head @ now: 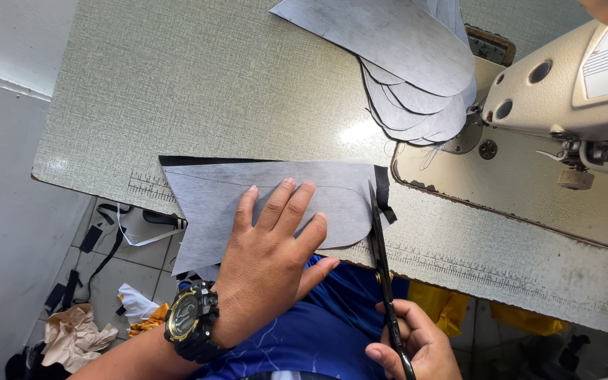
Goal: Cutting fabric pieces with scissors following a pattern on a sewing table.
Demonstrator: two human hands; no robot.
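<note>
Head view, looking down at a sewing table (198, 84) with a speckled grey-green top. Left hand (272, 257) lies flat, fingers spread, pressing on a grey fabric piece (219, 193) at the near table edge; the piece overhangs the edge toward the person's lap. Black wristwatch (191, 318) with a gold face on that wrist. Right hand (409, 345) is wrapped around the handles of black scissors (381, 246), fingers through the loops; blades point away from the person and sit at the right end of the grey piece, just beside a black strip (383, 193) of edging there. Can't tell whether the blades are parted or together. A fanned stack of similar grey cut pieces (402, 63) lies at the far side of the table, reaching up to the cream sewing machine (564, 91) on the right. Blue clothing (325, 317) shows under the table edge. Floor at left: paper and fabric scraps (79, 331).
</note>
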